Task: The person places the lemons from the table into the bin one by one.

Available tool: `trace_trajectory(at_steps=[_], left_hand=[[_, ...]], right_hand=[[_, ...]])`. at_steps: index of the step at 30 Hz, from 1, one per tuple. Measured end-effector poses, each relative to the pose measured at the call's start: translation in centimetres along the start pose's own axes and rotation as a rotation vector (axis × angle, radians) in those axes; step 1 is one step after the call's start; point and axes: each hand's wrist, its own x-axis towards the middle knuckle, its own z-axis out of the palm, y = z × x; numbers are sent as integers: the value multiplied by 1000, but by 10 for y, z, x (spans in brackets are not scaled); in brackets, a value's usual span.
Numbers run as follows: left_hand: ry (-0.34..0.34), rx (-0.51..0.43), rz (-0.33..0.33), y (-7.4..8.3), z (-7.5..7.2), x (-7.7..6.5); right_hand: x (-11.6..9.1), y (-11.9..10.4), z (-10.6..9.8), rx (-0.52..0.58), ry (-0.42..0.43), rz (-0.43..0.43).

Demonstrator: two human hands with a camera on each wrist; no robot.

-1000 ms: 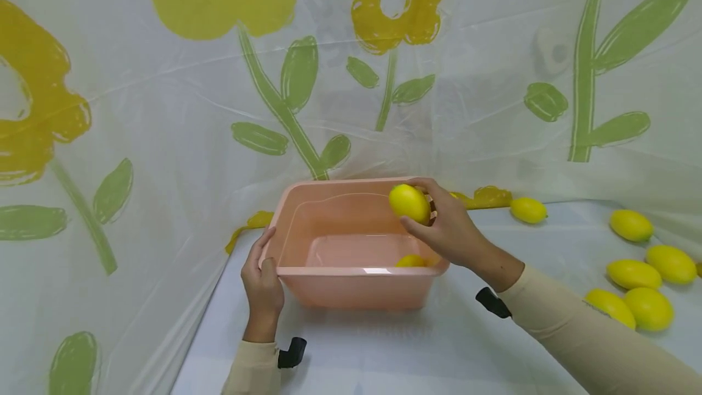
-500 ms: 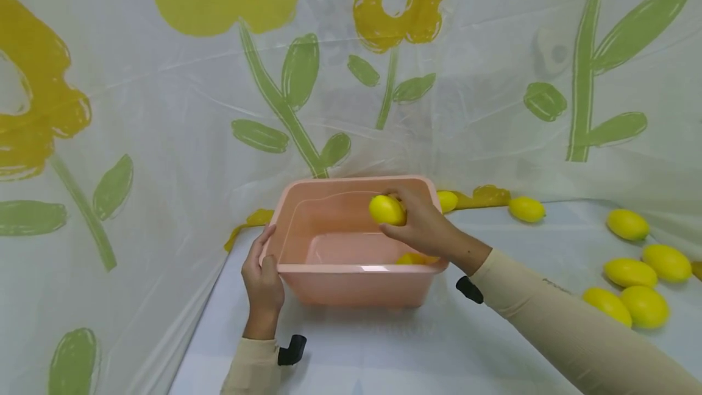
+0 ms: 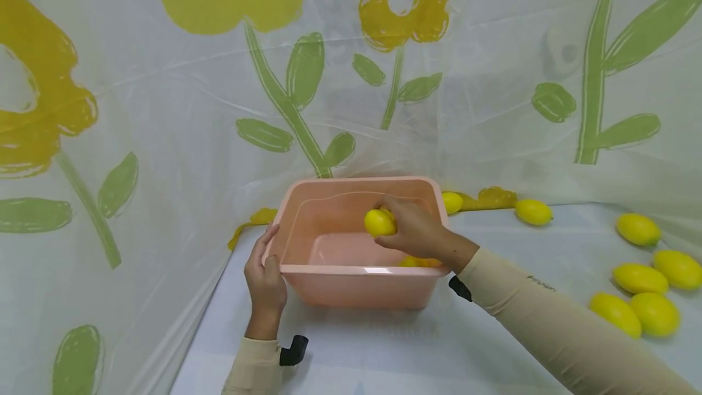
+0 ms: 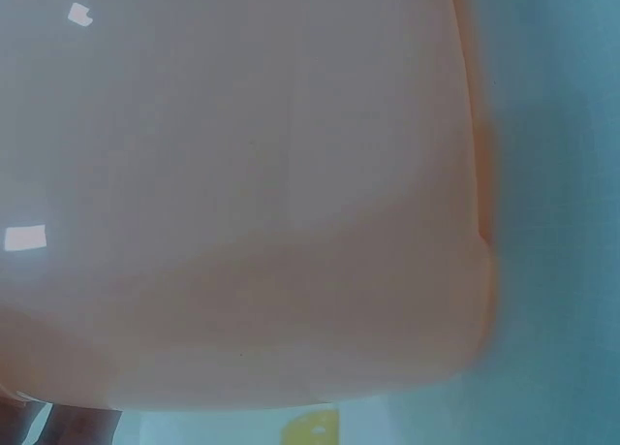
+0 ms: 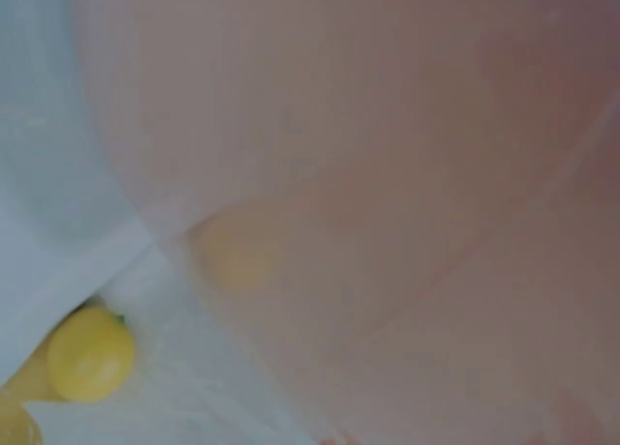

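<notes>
A pink plastic basin point(image 3: 356, 289) stands on the white-covered table, its opening tipped toward the head view. At its left side my left hand point(image 3: 265, 285) grips the rim, thumb in front and fingers behind. My right hand point(image 3: 412, 230) reaches over the right rim and holds a lemon point(image 3: 379, 222) inside the opening, above the basin floor. Another lemon point(image 3: 411, 261) lies in the basin, partly hidden by the front rim. The basin's smooth wall point(image 4: 271, 174) fills most of the left wrist view. In the right wrist view, the wall point(image 5: 407, 222) is blurred and hides the hand.
Several lemons point(image 3: 640, 278) lie on the table at the right. One lemon point(image 3: 534, 212) sits near the back edge, and another lemon point(image 3: 452, 202) is just behind the basin's right side. A flower-printed white sheet point(image 3: 482, 108) hangs right behind the basin.
My right hand has carried the lemon left and lower, from the basin's right rim into its opening. The left hand keeps its grip in the same place.
</notes>
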Motion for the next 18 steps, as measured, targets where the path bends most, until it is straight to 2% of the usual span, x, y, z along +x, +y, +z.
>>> trace_trajectory(at_steps=[3,10,15,18], left_hand=[[-2,3,3,1,0,0],[-1,5,4,1,1,0],[-3,19,3,6,0,0],[-6,24,6,16,-1,-1]], right_hand=[[3,1,2,-29,-66,49],[2,-1,6,-90,-258,243],[-1,-1,7,-166,-320,266],[-4,-1,7,-205,-352,276]])
